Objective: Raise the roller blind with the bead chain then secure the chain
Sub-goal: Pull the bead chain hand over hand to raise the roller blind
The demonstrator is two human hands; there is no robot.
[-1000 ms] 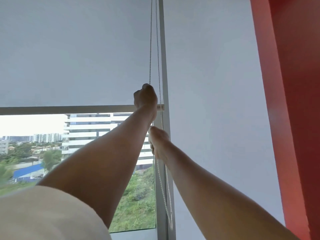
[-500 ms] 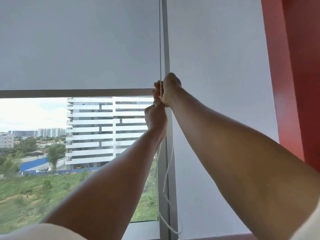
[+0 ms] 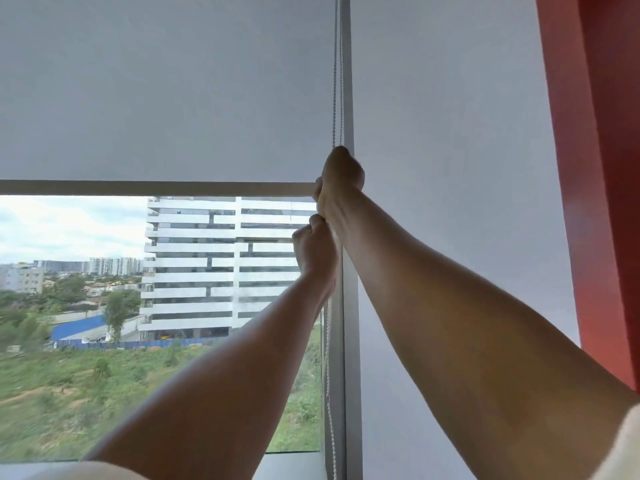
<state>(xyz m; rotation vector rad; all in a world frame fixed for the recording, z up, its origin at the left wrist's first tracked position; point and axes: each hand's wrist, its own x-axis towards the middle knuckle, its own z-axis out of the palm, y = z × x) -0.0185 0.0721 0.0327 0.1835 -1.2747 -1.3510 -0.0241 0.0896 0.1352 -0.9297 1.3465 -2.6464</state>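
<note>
A grey roller blind (image 3: 166, 98) covers the upper part of the window, its bottom bar (image 3: 156, 188) level with my hands. The white bead chain (image 3: 335, 81) hangs along the window frame at the blind's right edge. My right hand (image 3: 341, 178) is fisted on the chain at bar height. Directly below it, touching it, my left hand (image 3: 315, 251) is also closed around the chain. Beneath my hands the chain's loop (image 3: 329, 393) dangles down toward the sill.
A grey vertical window frame (image 3: 348, 306) stands behind the chain. Right of it hangs a second grey blind (image 3: 450, 168), fully down. A red wall (image 3: 595, 168) lies at the far right. The sill (image 3: 294, 460) runs along the bottom.
One second ago my left hand was the upper one; my right hand has since moved above it. The view has shifted. The blind's bar sits about where it did half a second ago.
</note>
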